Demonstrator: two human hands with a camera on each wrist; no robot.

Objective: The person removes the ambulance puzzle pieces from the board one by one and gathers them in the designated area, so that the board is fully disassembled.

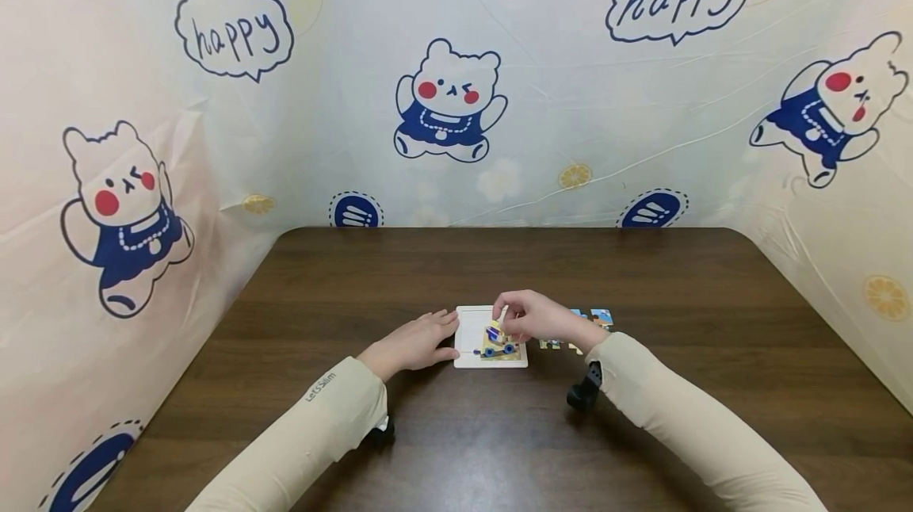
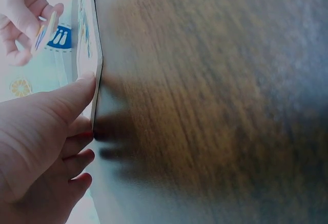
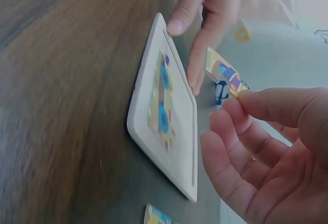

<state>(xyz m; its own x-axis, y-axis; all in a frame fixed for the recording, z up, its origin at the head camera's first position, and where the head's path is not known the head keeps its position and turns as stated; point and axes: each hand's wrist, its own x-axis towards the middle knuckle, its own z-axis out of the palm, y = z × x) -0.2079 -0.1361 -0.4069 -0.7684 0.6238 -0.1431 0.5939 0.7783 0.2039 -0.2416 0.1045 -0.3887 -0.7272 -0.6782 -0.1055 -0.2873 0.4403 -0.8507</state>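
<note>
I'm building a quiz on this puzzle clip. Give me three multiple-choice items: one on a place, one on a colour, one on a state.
1. Where do the loose puzzle pieces lie?
A. left of the puzzle tray
B. right of the puzzle tray
C. on the sleeve

2. What colour is the puzzle tray frame?
A. white
B. red
C. black

3. What is the right hand doing?
A. lying flat on the table
B. pinching a puzzle piece
C. gripping the tray

Key: 1 B, the head view shows them beyond the right hand. 2 A, the rim is white. 3 B, thumb and finger hold the puzzle piece above the tray, while the left hand touches the tray's edge.
</note>
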